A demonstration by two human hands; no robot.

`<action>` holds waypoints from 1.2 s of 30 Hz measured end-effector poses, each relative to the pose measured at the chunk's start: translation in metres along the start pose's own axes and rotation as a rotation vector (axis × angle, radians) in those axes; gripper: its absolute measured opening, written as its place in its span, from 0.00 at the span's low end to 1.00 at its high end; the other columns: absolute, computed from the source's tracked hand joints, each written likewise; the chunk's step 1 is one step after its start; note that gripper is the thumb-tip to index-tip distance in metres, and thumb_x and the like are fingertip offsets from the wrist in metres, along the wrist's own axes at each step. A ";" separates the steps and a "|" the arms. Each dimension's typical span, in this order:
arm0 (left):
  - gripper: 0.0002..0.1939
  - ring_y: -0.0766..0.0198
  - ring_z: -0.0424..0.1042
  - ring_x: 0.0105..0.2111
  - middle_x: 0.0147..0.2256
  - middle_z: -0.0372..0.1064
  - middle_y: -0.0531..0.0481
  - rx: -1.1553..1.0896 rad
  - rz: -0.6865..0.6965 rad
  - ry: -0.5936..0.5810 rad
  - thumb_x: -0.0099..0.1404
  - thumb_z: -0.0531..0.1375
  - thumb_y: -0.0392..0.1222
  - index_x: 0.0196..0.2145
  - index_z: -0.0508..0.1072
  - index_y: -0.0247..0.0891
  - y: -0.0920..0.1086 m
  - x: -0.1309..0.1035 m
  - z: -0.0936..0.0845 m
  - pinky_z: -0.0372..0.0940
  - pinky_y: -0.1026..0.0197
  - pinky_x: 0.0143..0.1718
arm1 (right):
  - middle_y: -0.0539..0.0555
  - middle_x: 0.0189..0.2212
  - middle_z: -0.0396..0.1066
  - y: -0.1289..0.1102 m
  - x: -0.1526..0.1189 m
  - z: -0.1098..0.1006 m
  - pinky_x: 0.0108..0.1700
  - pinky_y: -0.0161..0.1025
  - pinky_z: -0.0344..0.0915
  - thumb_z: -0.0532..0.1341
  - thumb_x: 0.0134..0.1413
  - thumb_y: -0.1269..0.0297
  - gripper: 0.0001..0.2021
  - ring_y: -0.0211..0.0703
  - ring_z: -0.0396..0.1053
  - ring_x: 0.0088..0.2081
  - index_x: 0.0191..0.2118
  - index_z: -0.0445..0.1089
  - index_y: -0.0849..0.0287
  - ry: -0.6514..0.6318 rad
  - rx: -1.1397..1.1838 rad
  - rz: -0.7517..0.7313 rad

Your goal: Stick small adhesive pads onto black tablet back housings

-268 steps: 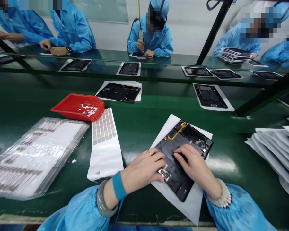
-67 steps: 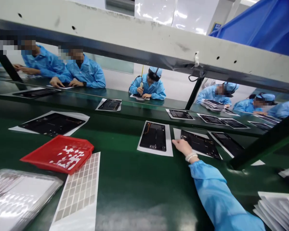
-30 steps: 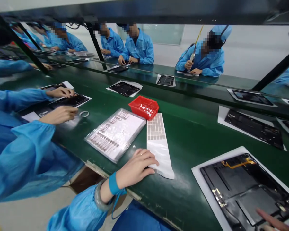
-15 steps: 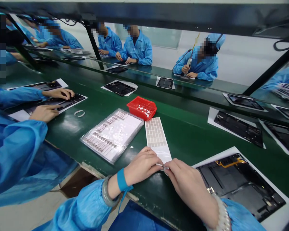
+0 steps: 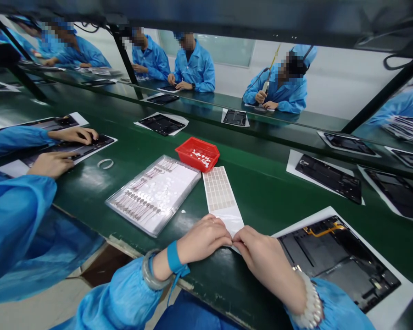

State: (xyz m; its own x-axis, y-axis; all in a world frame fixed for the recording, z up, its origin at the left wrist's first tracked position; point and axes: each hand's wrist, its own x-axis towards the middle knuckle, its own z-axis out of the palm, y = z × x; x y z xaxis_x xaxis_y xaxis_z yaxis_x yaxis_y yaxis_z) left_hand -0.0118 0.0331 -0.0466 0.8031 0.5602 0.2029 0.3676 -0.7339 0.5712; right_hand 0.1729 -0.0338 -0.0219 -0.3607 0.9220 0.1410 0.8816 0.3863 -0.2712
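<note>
My left hand [image 5: 206, 238] is closed, thumb and forefinger pinched over the near end of a sheet of small beige stickers [image 5: 219, 188]. Its fingertips almost meet those of my right hand [image 5: 263, 252], which is pinched too. Whatever lies between the fingertips is too small and covered to make out. To the left is a clear tray [image 5: 182, 176] with rows of small round parts on thin wire leads and loose white pieces. Right of my right hand, a black device housing [image 5: 330, 256] with an orange flex cable [image 5: 325, 229] rests on white paper.
A red bin [image 5: 189, 159] with small white pieces stands behind the tray. A white ring [image 5: 105, 163] lies farther left, near a co-worker's hands [image 5: 53, 164] on another housing. More housings [image 5: 330, 176] lie along the green bench [image 5: 261, 183]. A dark shelf [image 5: 206, 18] hangs overhead.
The small pale piece seen between my fingertips is now hidden. My hands have come closer together and lower against the sheet's near end. The view has shifted slightly.
</note>
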 end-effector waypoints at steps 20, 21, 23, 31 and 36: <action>0.11 0.65 0.70 0.32 0.28 0.71 0.52 -0.104 -0.080 0.021 0.67 0.56 0.39 0.27 0.72 0.36 -0.001 0.003 0.004 0.60 0.64 0.40 | 0.51 0.27 0.68 0.006 -0.011 0.011 0.28 0.36 0.57 0.47 0.65 0.70 0.12 0.38 0.65 0.25 0.33 0.65 0.58 0.227 -0.147 -0.191; 0.11 0.65 0.71 0.32 0.28 0.71 0.52 -0.106 -0.079 0.019 0.67 0.56 0.39 0.27 0.72 0.37 -0.001 0.003 0.004 0.60 0.64 0.40 | 0.51 0.28 0.68 0.006 -0.010 0.011 0.29 0.35 0.58 0.48 0.65 0.69 0.11 0.37 0.66 0.25 0.34 0.65 0.58 0.222 -0.079 -0.142; 0.11 0.65 0.71 0.33 0.28 0.71 0.52 -0.109 -0.080 0.017 0.67 0.56 0.39 0.27 0.72 0.37 -0.001 0.003 0.005 0.60 0.65 0.40 | 0.51 0.31 0.70 0.005 -0.007 0.010 0.31 0.34 0.61 0.49 0.66 0.67 0.10 0.36 0.68 0.28 0.38 0.66 0.58 0.212 0.027 -0.088; 0.12 0.65 0.71 0.32 0.27 0.71 0.52 -0.111 -0.114 0.025 0.66 0.55 0.37 0.26 0.71 0.36 0.000 0.002 0.008 0.61 0.64 0.39 | 0.55 0.32 0.71 -0.001 0.003 0.009 0.32 0.38 0.61 0.49 0.64 0.72 0.11 0.42 0.68 0.31 0.38 0.68 0.60 0.267 -0.155 -0.270; 0.10 0.65 0.71 0.31 0.27 0.71 0.52 -0.126 -0.120 0.033 0.65 0.56 0.35 0.25 0.71 0.35 0.003 0.003 0.005 0.61 0.66 0.37 | 0.55 0.31 0.70 -0.001 0.003 0.010 0.33 0.38 0.62 0.49 0.63 0.72 0.10 0.41 0.68 0.31 0.36 0.68 0.60 0.245 -0.176 -0.279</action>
State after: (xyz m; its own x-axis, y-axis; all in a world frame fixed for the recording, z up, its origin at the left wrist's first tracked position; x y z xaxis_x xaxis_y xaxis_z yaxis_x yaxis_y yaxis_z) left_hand -0.0059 0.0311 -0.0483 0.7403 0.6549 0.1519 0.3970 -0.6081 0.6875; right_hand 0.1684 -0.0311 -0.0306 -0.5288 0.7405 0.4148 0.8064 0.5908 -0.0267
